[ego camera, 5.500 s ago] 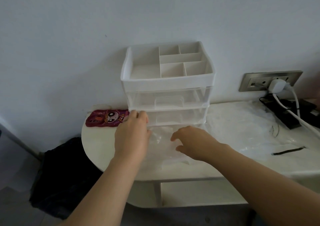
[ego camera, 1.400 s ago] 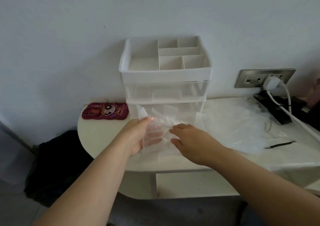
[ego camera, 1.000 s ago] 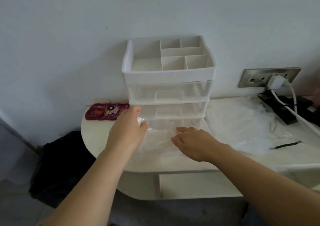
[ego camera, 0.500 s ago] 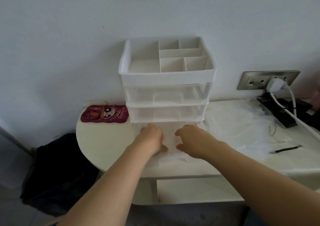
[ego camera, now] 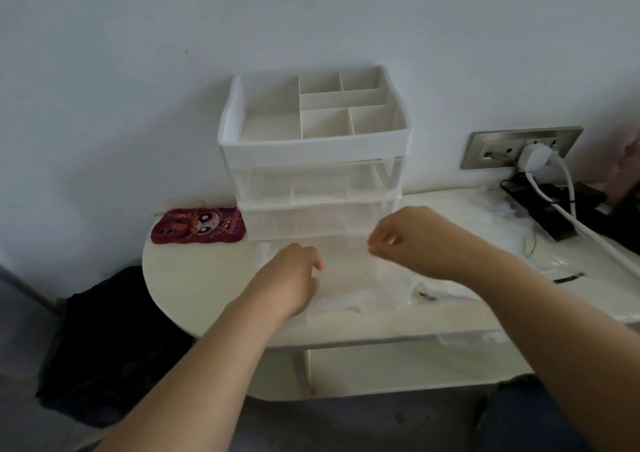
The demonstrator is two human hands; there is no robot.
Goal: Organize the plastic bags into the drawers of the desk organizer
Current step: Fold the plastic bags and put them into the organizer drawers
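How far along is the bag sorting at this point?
Done: clear bags lie in what looks like the pulled-out bottom drawer. In hand: the left hand rests on them; the right hand hovers above, grip unclear. Left: the loose bag heap on the desk, and closing that drawer.

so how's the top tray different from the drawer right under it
The top tray is opaque white; the upper drawer is see-through. The top tray is open above and split into compartments; the upper drawer is pushed in under it, with a front handle. Both belong to the desk organizer.
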